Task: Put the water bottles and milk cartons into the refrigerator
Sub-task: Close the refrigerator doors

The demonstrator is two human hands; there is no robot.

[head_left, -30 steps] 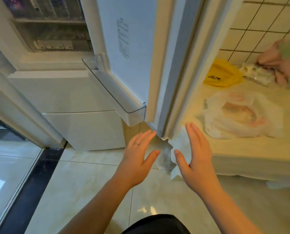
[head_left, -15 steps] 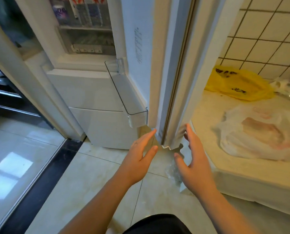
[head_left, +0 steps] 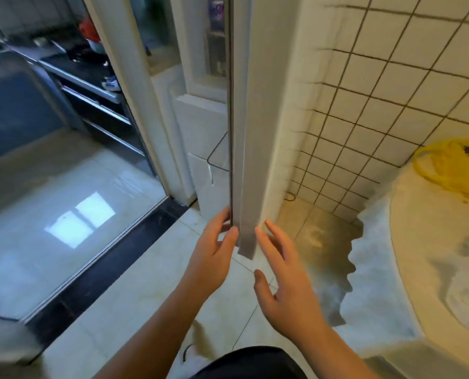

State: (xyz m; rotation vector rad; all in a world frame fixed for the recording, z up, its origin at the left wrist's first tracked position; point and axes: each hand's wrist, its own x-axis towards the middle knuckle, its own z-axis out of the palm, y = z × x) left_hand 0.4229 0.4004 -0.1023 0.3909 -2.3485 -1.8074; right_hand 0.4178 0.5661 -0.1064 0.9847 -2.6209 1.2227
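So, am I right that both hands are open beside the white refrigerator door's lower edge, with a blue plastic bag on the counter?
Not quite: the head view shows the plastic bag on the pale counter is yellow, not blue. The left hand and right hand are indeed open beside the white refrigerator door's lower edge.

1. You had bright, mixed light: cool daylight on the left, a warm yellowish cast over the tiled wall [head_left: 392, 91] and the table [head_left: 433, 242] on the right.
2. A window's reflection glared white on the glossy floor [head_left: 80, 218].
3. The dark kitchen units [head_left: 96, 105] at upper left were dim and smeared by blur.
4. Your left hand [head_left: 214, 258] and right hand [head_left: 285, 285] were fairly sharp.
5. The wide lens bowed the tile lines and the refrigerator door [head_left: 251, 132] edge; the bag [head_left: 463, 283] at the right border was soft.
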